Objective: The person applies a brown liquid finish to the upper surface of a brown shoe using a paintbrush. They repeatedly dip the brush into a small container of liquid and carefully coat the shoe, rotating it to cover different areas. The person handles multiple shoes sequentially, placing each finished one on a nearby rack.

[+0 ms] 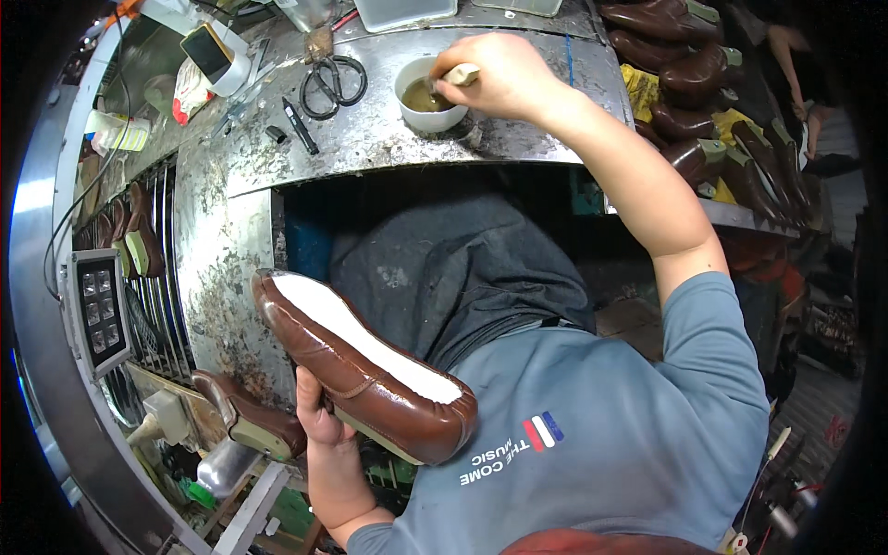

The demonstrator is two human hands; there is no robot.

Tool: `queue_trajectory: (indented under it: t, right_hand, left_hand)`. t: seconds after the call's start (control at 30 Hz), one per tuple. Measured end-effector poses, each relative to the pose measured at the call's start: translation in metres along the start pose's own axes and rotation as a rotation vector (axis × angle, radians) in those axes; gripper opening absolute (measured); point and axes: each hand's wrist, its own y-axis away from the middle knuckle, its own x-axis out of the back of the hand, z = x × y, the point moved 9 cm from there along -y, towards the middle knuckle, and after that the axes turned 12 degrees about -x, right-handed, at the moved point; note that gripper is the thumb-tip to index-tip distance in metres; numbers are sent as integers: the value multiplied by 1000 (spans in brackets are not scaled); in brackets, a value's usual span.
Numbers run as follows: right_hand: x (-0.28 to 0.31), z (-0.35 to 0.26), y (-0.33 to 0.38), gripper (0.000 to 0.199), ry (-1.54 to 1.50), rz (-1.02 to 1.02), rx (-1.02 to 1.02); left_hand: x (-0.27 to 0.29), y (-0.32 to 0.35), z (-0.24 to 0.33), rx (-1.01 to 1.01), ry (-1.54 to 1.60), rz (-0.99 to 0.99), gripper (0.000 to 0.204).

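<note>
My left hand (319, 412) is closed round the side of a brown leather shoe (370, 393), held sole up above my lap. Its underside (356, 338) is white, and a pale green strip shows along its lower edge. Over the metal workbench (217, 305), my right hand (495, 79) grips a brush (462, 76) by its short, pale handle. The lower end of the brush dips into a white bowl (433, 122) that holds a yellowish-brown liquid. The bristles are hidden by the bowl and my fingers.
Black-handled scissors (333, 88) and a black pen-like tool (301, 128) lie left of the bowl. A phone (207, 52) leans behind them. Many brown shoes (694, 83) are piled at right. Another shoe (250, 416), a lamp (98, 310) and a green-capped bottle (225, 467) stand at left.
</note>
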Motion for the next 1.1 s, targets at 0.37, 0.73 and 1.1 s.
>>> queue_trajectory:
  t: [0.37,0.73,1.1]
  right_hand:
    - [29,-9,20,18,-293,94,96]
    - [87,-150,76,12,-1179,-310,492]
    - [99,-166,90,10,-1144,-411,519]
  left_hand:
    - [-10,-8,3,-14,113,-19,61]
    - [-7,-3,1,-3,99,-57,69]
    - [-1,-3,-2,1,351,-115,72]
